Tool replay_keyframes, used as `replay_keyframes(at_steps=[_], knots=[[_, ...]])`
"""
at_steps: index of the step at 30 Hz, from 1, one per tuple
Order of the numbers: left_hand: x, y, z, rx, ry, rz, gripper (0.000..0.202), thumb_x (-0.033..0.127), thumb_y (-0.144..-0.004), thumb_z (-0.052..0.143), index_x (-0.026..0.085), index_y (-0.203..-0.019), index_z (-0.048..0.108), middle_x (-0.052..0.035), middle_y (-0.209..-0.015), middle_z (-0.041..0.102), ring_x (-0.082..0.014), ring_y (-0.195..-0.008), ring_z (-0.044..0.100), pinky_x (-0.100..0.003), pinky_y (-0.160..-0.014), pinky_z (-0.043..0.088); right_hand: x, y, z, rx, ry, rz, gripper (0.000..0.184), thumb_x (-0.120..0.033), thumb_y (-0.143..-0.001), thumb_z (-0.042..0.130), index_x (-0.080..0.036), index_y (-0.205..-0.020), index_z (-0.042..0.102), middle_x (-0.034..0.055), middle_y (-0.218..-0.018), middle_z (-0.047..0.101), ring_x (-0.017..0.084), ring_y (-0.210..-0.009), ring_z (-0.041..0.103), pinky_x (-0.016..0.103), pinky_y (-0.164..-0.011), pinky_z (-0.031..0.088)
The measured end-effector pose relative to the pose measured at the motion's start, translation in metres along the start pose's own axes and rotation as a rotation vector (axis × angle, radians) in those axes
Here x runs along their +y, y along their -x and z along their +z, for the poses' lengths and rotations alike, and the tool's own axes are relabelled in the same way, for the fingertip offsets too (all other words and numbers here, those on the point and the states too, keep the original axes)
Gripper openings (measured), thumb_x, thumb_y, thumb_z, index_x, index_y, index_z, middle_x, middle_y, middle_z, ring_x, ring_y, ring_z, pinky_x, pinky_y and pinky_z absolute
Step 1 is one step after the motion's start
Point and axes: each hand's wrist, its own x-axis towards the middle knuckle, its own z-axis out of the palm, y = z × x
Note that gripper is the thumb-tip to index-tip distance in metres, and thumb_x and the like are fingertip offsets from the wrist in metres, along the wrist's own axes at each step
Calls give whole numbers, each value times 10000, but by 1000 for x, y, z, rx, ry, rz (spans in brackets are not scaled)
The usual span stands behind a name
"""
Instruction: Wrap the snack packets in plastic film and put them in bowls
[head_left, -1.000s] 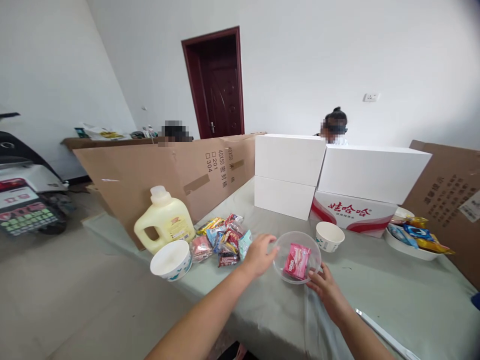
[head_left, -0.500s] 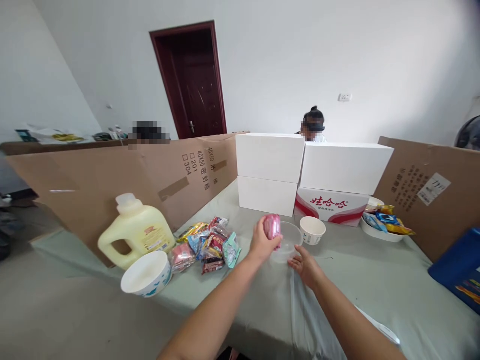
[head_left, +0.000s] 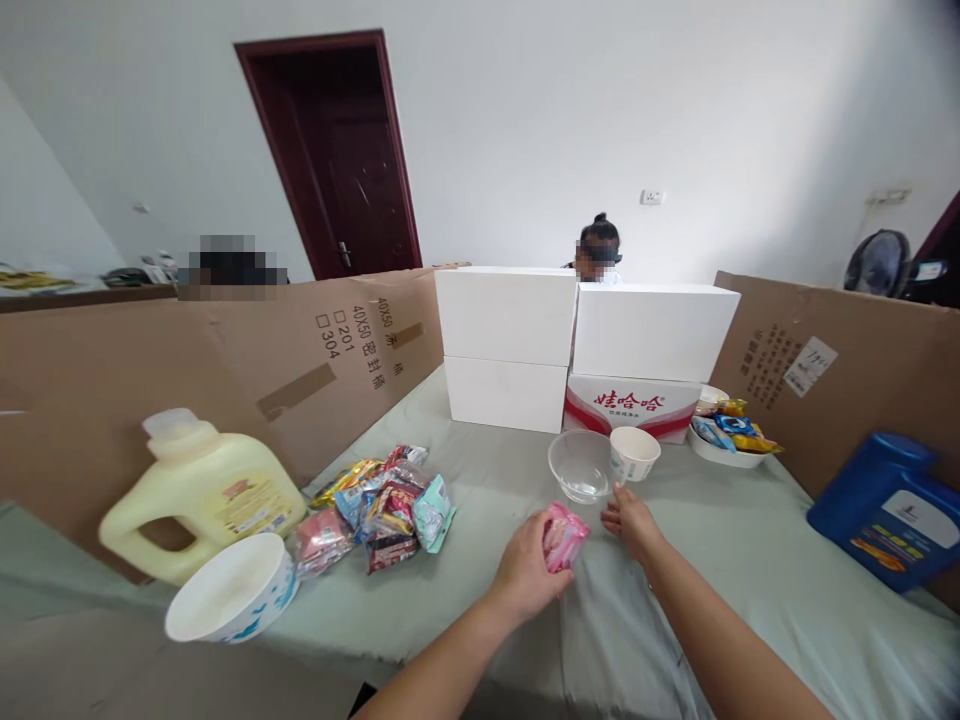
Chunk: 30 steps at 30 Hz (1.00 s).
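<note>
My left hand (head_left: 526, 572) is closed around a pink snack packet (head_left: 564, 538), held just in front of a clear plastic bowl (head_left: 579, 466). The bowl stands upright on the cloth-covered table, and no contents show in it. To its right, touching or nearly so, is a white paper cup (head_left: 634, 455) with a small printed pattern. My right hand (head_left: 631, 522) is close below the bowl and cup, fingers apart and holding nothing. Left of my hands lies a pile of wrapped snacks (head_left: 390, 510) in several colours.
A pale yellow jug (head_left: 217, 490) and a white patterned bowl (head_left: 234, 590) stand at left. White boxes (head_left: 510, 350) are stacked at the back. A snack-filled white dish (head_left: 724, 455) and blue bottle (head_left: 889, 510) are at right. Cardboard panels (head_left: 300, 350) flank the table; two people are beyond.
My left hand has drawn the pink packet from beside the clear bowl toward me. My right hand has come away from the bowl's side. The view has turned to the right.
</note>
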Motion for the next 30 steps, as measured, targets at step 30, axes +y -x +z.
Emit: replay_keyframes(at_steps=[30], knots=[[-29,15,26,157,-49,16,372,407,-973,269,200,-1032,572,-91,-1005,618,-215,-961,607,-362,-871,480,19,138,-81,-120,1083,-748,337,-270,-942,369,-282,-1169,618,74,-1014,648,237,-950,586,390,-838,482]])
